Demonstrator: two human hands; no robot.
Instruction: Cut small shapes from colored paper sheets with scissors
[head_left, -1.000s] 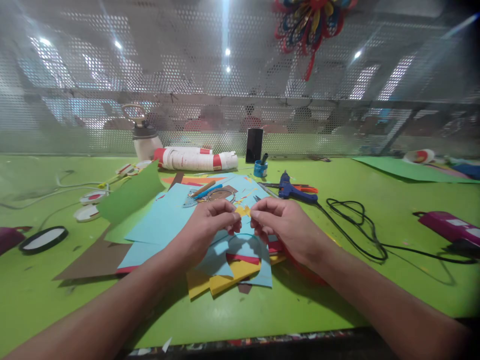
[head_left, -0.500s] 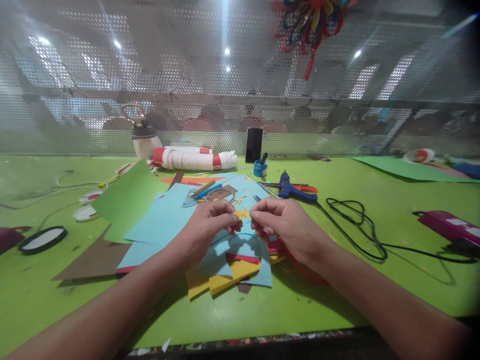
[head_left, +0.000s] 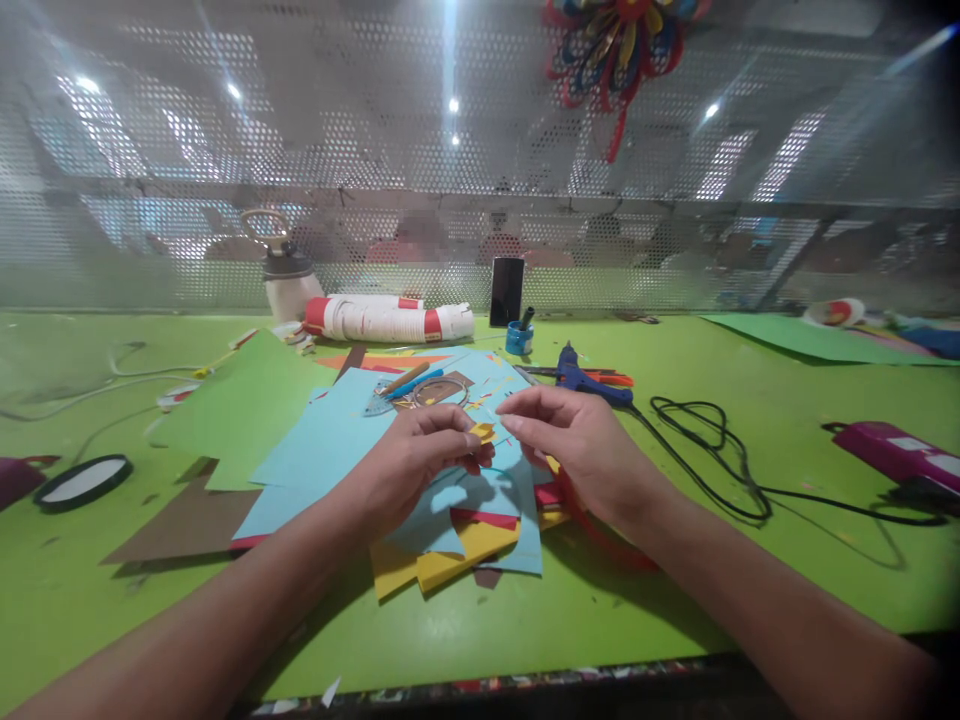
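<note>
My left hand point(head_left: 431, 445) pinches a small yellow paper piece point(head_left: 482, 432) between thumb and fingers, above the light blue paper sheets point(head_left: 311, 440). Just to the right of it, my right hand point(head_left: 559, 430) is apart from the piece, with a gap between thumb and forefinger and nothing seen between them. Yellow paper point(head_left: 469, 560) with a red strip lies below the hands. Behind them, a brown pen point(head_left: 405, 380), a blue pen point(head_left: 420, 383), a clear set square point(head_left: 376, 398) and a ring point(head_left: 442, 392) rest on the blue sheets.
A blue glue gun point(head_left: 581, 380) with a black cord point(head_left: 739, 465) lies right, near orange-handled scissors point(head_left: 611, 378). A blue jar point(head_left: 519, 338), phone point(head_left: 507, 290), paper-cup tube point(head_left: 390, 318) and bottle point(head_left: 289, 285) stand behind. Green paper point(head_left: 247, 410) lies left, a purple tool point(head_left: 892, 450) far right.
My right hand has let go of the yellow paper piece and its fingers have parted. The piece stays in my left hand. The green sheet at left has settled lower.
</note>
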